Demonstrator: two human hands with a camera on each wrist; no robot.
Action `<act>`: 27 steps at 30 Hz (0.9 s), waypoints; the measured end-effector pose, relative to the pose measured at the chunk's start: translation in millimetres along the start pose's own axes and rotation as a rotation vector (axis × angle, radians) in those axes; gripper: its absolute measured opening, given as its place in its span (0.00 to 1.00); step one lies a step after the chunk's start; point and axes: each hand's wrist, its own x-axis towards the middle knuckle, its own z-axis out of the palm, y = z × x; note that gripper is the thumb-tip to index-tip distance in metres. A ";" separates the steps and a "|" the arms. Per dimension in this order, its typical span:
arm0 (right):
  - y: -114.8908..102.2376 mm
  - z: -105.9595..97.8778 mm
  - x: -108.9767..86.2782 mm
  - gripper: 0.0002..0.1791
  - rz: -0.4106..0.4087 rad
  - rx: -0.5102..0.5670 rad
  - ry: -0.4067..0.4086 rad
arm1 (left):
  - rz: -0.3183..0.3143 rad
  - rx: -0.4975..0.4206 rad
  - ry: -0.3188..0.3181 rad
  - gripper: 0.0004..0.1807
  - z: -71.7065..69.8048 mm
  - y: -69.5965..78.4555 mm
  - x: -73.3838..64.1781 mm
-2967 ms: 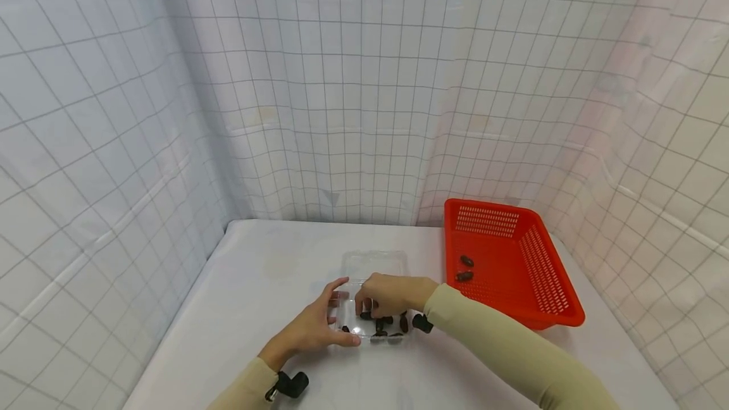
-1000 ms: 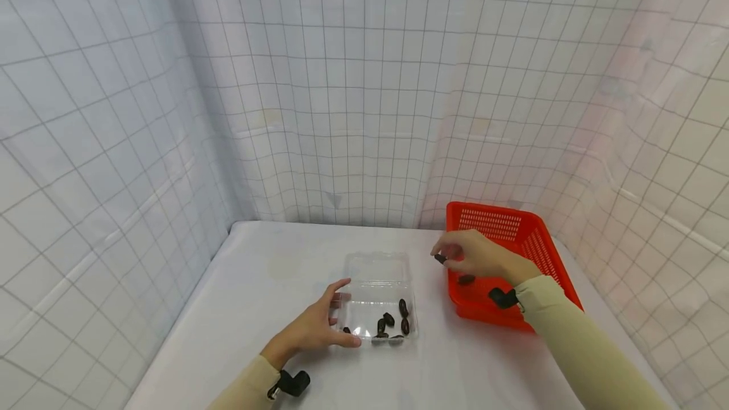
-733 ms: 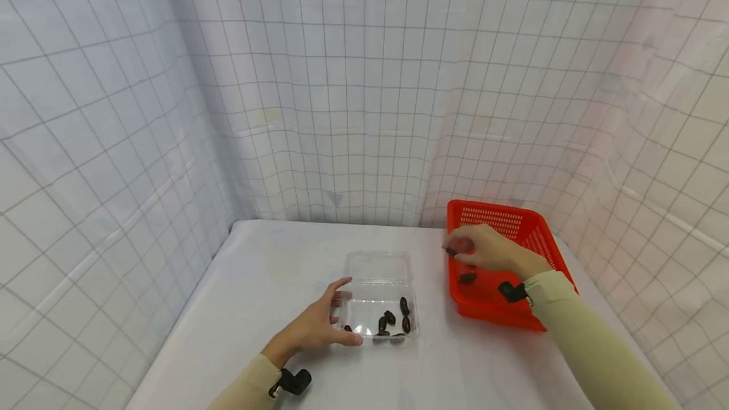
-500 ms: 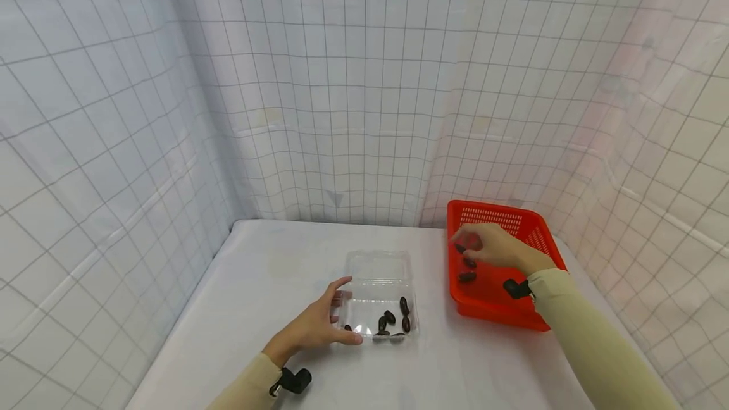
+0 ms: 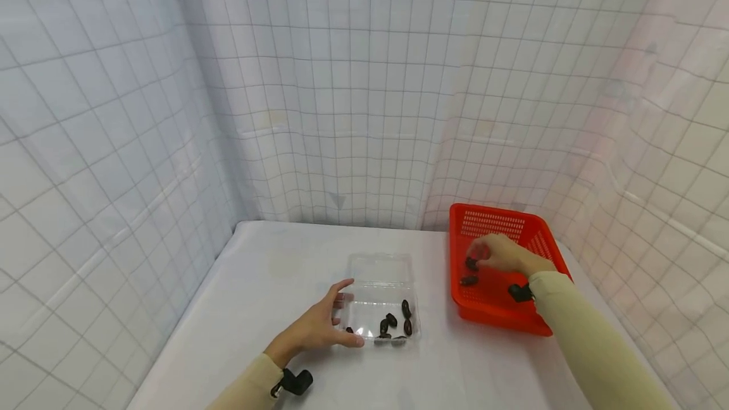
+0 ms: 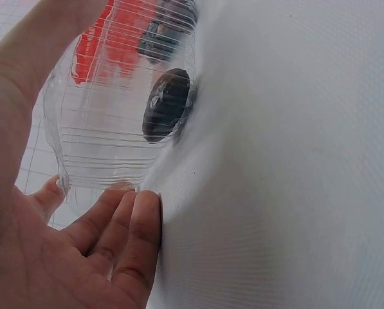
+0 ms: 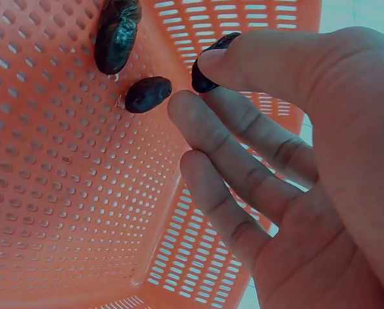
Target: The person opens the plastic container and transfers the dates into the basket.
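my right hand (image 5: pixel 494 255) is inside the red basket (image 5: pixel 495 321), thumb and a fingertip pinching one dark, date-like piece (image 7: pixel 199 76) at the very ends, my other fingers fairly straight and set a little apart. the pinched piece sits to the left of my palm as the head view has it, above the basket floor. its long axis slants across my thumb tip, with one end poking out past it towards the two pieces lying on the floor: a shorter one (image 7: pixel 148 94) just beside my fingertips and a longer one (image 7: pixel 118 38) beyond it. i can see a gap sideways between my piece and the shorter one, but i can't tell how high mine hangs or whether it touches the basket.

my left hand (image 5: pixel 321 328) is well apart from the basket, holding the left end of the clear box (image 5: pixel 344 318) on the bench (image 5: pixel 273 277), thumb along the near wall and fingers round the end. the box's lid (image 5: pixel 380 267) lies folded back on the far side, and more dark pieces (image 5: pixel 406 309) are inside, most of them towards the right and near walls. the box is nearer my left hand, while the basket is all my right hand's.
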 end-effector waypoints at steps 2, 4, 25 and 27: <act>2.2 0.8 1.0 0.12 0.000 -0.002 -0.005 | 0.004 0.001 -0.001 0.72 0.8 -0.2 0.2; 2.9 0.8 2.8 0.12 -0.002 -0.002 -0.009 | 0.007 0.000 0.000 0.72 1.1 -0.3 0.3; -22.6 -0.1 6.5 0.13 -0.077 -0.017 0.178 | 0.000 0.013 0.008 0.72 0.3 -0.6 2.4; -34.2 0.2 5.5 0.12 -0.100 -0.045 0.216 | -0.001 0.011 0.006 0.72 0.7 -1.2 2.3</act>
